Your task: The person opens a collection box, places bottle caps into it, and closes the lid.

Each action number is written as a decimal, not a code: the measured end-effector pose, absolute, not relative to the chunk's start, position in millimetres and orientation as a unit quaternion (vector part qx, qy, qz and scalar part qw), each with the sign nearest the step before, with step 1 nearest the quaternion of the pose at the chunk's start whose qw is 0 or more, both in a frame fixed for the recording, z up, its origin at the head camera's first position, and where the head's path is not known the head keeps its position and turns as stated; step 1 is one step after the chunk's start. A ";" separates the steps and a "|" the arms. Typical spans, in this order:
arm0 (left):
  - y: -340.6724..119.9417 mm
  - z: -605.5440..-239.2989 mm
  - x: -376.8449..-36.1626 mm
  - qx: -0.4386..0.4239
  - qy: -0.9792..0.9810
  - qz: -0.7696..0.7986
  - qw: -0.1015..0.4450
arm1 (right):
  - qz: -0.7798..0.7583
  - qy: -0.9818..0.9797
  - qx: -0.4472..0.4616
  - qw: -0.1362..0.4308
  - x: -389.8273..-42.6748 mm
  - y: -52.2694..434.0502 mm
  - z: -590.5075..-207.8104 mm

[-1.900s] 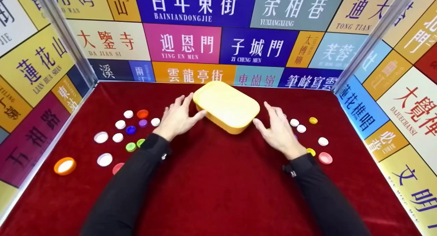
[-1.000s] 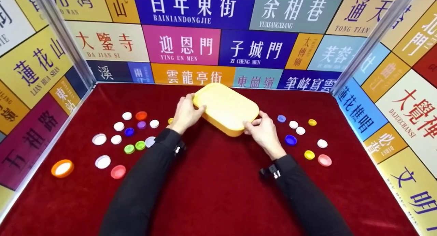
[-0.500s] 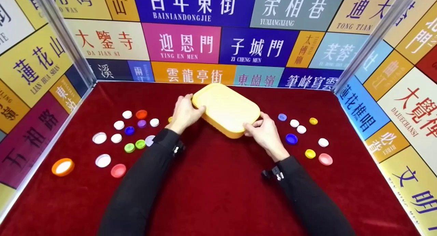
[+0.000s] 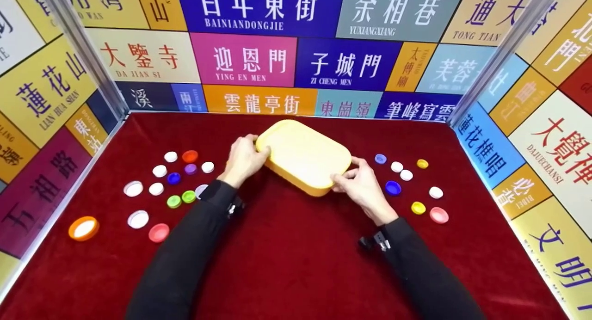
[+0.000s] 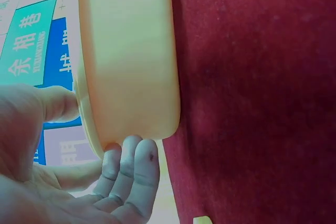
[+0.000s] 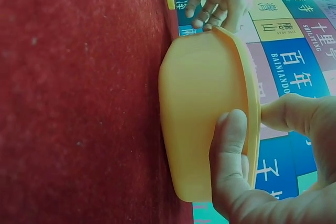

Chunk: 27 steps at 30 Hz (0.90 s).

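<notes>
A yellow plastic food box (image 4: 303, 156) with a pale yellow lid lies between my two hands, near the back of the cloth. At its left end my left hand (image 4: 244, 160) grips it, thumb on the lid and fingers against the wall, as the left wrist view shows on the box side (image 5: 128, 61). My right hand (image 4: 363, 188) pinches the lid rim at the near right corner. In the right wrist view, that thumb and finger straddle the edge of the box (image 6: 202, 87). The box's underside is hidden.
Loose bottle caps lie to both sides on the red cloth (image 4: 296, 264): left, several with a red cap (image 4: 189, 156) and a large orange cap (image 4: 83, 228); right, several with a dark blue cap (image 4: 393, 188). A sign-covered wall (image 4: 245, 58) stands behind.
Both hands have closed in from beside the box and taken hold of its ends. Over the last half second the box has shifted slightly toward me and to the left.
</notes>
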<state>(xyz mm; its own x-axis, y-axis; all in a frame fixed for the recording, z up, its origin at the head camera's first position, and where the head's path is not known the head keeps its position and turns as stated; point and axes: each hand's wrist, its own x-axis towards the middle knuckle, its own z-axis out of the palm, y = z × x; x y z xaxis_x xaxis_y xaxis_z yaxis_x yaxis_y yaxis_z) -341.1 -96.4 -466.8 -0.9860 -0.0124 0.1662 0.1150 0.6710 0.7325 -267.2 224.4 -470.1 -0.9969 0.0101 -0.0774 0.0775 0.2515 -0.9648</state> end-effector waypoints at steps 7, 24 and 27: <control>-103.8 -468.1 -325.1 -0.018 -0.913 -0.399 0.077 | -0.617 0.786 0.019 0.039 -258.6 230.6 -470.8; -117.9 -461.7 -279.5 -0.025 -0.920 -0.386 0.056 | -0.582 0.812 -0.002 0.055 -240.5 245.4 -464.3; -120.8 -461.4 -270.8 -0.026 -0.920 -0.389 0.039 | -0.573 0.817 -0.012 0.059 -237.9 247.2 -465.6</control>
<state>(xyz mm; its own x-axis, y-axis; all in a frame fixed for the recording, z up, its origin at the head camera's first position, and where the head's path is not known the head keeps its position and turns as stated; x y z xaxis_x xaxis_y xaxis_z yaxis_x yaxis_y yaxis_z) -270.8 -120.8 -461.4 -0.9956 0.0176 0.0921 0.0783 0.6966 0.7132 -237.9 247.2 -465.6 -0.9928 -0.0863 -0.0826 0.0483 0.3424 -0.9383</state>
